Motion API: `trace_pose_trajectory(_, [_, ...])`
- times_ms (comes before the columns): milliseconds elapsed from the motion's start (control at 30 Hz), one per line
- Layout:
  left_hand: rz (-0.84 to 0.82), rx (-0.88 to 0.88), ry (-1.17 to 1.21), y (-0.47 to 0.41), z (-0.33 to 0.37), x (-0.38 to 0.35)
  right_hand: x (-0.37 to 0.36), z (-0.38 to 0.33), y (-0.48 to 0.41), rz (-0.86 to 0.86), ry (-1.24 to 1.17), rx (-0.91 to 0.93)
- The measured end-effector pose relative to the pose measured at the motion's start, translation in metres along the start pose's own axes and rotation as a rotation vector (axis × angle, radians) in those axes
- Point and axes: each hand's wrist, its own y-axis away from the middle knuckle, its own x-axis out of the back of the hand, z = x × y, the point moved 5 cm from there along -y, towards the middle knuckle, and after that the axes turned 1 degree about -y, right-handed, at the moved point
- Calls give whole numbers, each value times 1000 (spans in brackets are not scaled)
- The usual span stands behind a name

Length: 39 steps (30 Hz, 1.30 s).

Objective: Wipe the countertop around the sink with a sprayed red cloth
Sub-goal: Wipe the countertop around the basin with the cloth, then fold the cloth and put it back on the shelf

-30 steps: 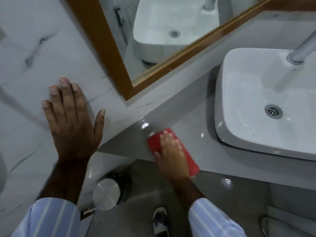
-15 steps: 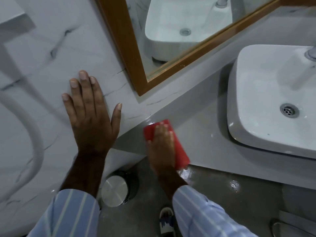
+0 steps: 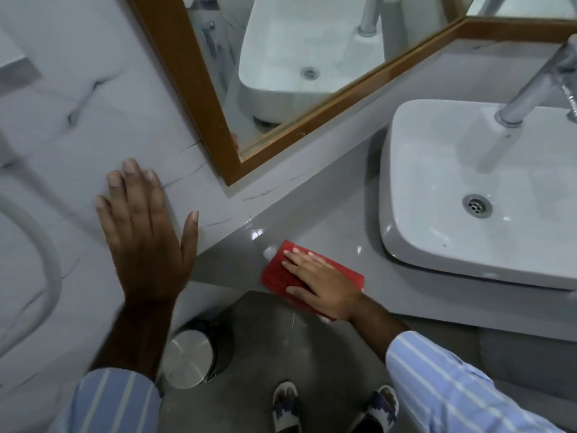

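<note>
Red cloth (image 3: 276,275) sits flat on the grey desk (image 3: 331,232), at the front-left corner, just left of the white sink (image 3: 468,195). Our right hand (image 3: 321,284) lies on top of it, fingers spread and palm pressing down — no pinch, just flat pressure. One cloth corner hangs over the desk's front edge under the wrist.

Our left hand (image 3: 146,232) is splayed flat against the marble wall (image 3: 62,120), empty, bracing us.

Progress, as we judge it: wiping is underway, not finished. The patch beside the cloth shows wet glints, so that corner looks covered. We can't confirm the strip behind the sink below the mirror (image 3: 281,73), the front lip under the basin, or anything right of the sink — that side is out of frame. No spray bottle in view, so we take the spraying as done.

Steel bin (image 3: 187,360) sits on the floor below, clear of the work.
</note>
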Motion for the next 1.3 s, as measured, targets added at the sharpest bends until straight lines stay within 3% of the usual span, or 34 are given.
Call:
trace_pose_trajectory(100, [-141, -59, 349, 39, 45, -16, 25, 23, 24, 188, -32, -305])
trace_pose_trajectory(200, [-674, 73, 514, 70, 103, -52, 40, 43, 51, 223, 17, -608])
trace_pose_trajectory(267, [-895, 209, 469, 86, 127, -72, 40, 46, 56, 167, -20, -681])
trace_pose_trajectory(400, [-976, 355, 437, 100, 150, -85, 43, 50, 56, 73, -146, -787])
trace_pose_trajectory(600, [-1036, 740, 803, 110, 144, -87, 43, 57, 83, 52, -434, -829])
trace_pose_trajectory(700, [-1079, 871, 1067, 119, 164, -73, 45, 63, 117, 123, -564, -869])
trace_pose_trajectory(1000, [-1314, 678, 1366, 118, 299, -5, 86, 99, 284, 436, -745, -1085])
trace_pose_trajectory(1300, [-1418, 43, 1435, 118, 503, 106, 109, 119, 491, 888, -886, -1357])
